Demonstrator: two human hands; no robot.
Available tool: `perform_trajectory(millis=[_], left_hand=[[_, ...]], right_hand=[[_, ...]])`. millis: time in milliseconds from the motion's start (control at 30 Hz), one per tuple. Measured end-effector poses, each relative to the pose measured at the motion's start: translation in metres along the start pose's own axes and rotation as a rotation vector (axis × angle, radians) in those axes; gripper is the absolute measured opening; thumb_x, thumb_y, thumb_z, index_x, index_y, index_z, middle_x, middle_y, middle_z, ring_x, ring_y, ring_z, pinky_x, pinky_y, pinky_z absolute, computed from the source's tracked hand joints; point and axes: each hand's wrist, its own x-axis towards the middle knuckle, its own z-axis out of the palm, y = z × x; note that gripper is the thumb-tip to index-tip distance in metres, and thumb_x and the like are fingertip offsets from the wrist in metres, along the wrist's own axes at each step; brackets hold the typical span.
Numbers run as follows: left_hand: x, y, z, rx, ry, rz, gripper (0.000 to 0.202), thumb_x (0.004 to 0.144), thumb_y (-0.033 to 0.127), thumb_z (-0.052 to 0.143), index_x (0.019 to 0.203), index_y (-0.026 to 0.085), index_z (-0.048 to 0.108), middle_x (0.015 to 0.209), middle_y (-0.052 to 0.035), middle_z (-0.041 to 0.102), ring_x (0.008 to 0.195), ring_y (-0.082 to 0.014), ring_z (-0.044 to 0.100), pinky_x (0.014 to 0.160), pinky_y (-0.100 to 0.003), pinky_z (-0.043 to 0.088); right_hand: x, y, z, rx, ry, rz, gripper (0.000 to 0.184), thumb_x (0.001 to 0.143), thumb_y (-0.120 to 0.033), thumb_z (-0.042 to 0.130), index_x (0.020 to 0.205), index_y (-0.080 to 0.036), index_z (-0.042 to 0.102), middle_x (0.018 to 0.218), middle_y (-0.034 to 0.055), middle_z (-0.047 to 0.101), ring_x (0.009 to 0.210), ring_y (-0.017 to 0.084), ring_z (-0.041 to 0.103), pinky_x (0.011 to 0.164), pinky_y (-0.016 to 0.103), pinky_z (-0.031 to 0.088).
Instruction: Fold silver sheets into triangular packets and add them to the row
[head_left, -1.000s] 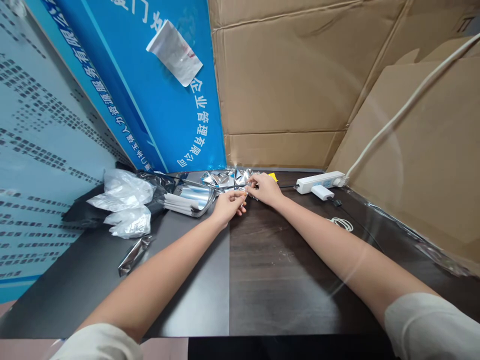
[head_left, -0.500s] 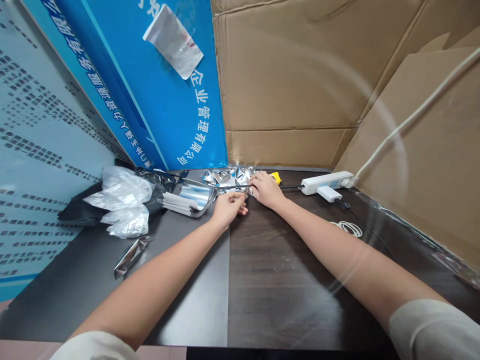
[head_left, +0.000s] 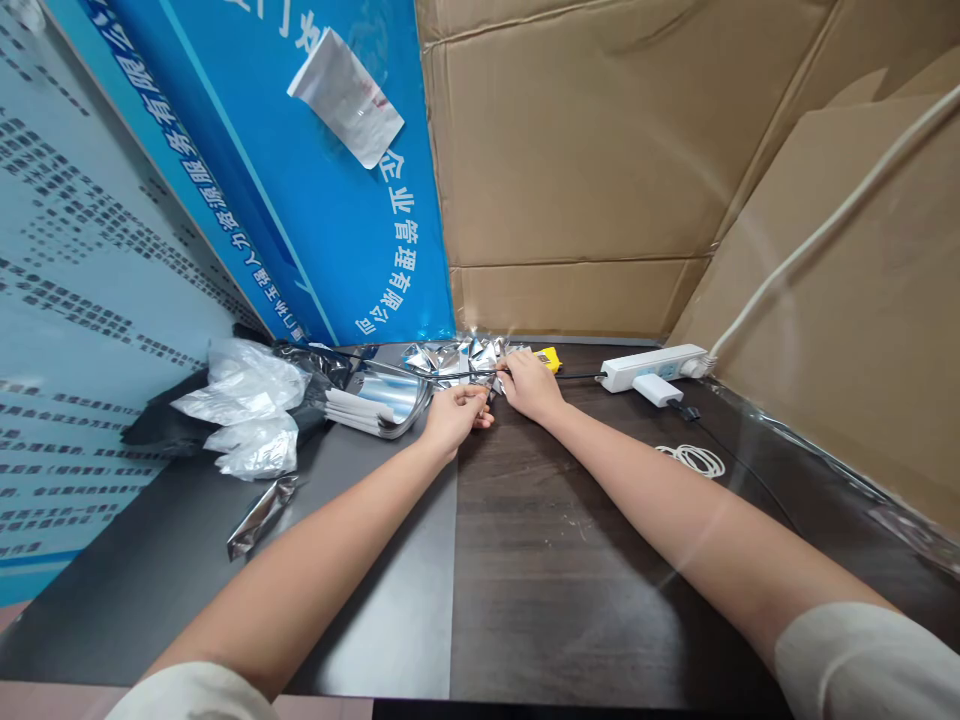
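A black cable (head_left: 466,375) runs across the back of the table from the power strip toward the left. My right hand (head_left: 534,385) is closed at the cable, fingertips pinched on it, and the cable passes behind the hand. Just in front and to the left, my left hand (head_left: 454,420) is closed too, thumb against curled fingers; what lies between them is hidden. Crumpled silver foil (head_left: 450,357) lies right behind both hands. A yellow object (head_left: 550,359) shows beyond my right hand. Left of my left hand rests a stack of silver pouches (head_left: 379,400).
A white power strip (head_left: 652,366) with a white adapter (head_left: 658,390) sits at right, near a coiled white cord (head_left: 697,460). Clear plastic bags (head_left: 251,405) and a foil piece (head_left: 261,515) are at left. Cardboard (head_left: 577,150) and a blue board (head_left: 352,230) wall the back.
Both hands stay in nearly the same place and remain closed. The view has shifted slightly, and a little more of the yellow object shows beyond my right hand.
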Motion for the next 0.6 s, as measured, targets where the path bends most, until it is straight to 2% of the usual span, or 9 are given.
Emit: perform_trajectory(millis=[167, 367, 600], left_hand=[[0.004, -0.001, 0.001, -0.010, -0.005, 0.012, 0.007, 0.098, 0.016, 0.066, 0.101, 0.009, 0.065, 0.068, 0.0053, 0.062, 0.054, -0.0061, 0.061, 0.054, -0.017, 0.054], [0.003, 0.001, 0.001, -0.007, -0.018, -0.003, 0.006, 0.100, 0.015, 0.063, 0.101, 0.010, 0.065, 0.068, 0.0057, 0.061, 0.054, -0.0061, 0.060, 0.056, -0.018, 0.055], [0.002, 0.004, -0.001, 0.005, -0.048, -0.034, 0.004, 0.099, 0.013, 0.062, 0.101, 0.009, 0.064, 0.066, 0.0059, 0.060, 0.053, -0.0063, 0.060, 0.056, -0.018, 0.055]], right_hand=[[0.000, 0.000, 0.001, -0.001, -0.003, 0.005, 0.019, 0.099, -0.020, 0.047, 0.103, -0.015, 0.065, 0.107, 0.0130, 0.068, 0.106, 0.026, 0.056, 0.097, 0.039, 0.045], [-0.001, -0.003, -0.007, -0.004, -0.041, -0.012, 0.018, 0.097, -0.020, 0.050, 0.107, -0.015, 0.065, 0.112, 0.0114, 0.068, 0.109, 0.025, 0.054, 0.098, 0.038, 0.043], [-0.001, -0.006, -0.012, -0.048, -0.075, -0.034, 0.019, 0.099, -0.026, 0.053, 0.110, -0.019, 0.067, 0.114, 0.0116, 0.067, 0.111, 0.027, 0.050, 0.093, 0.039, 0.038]])
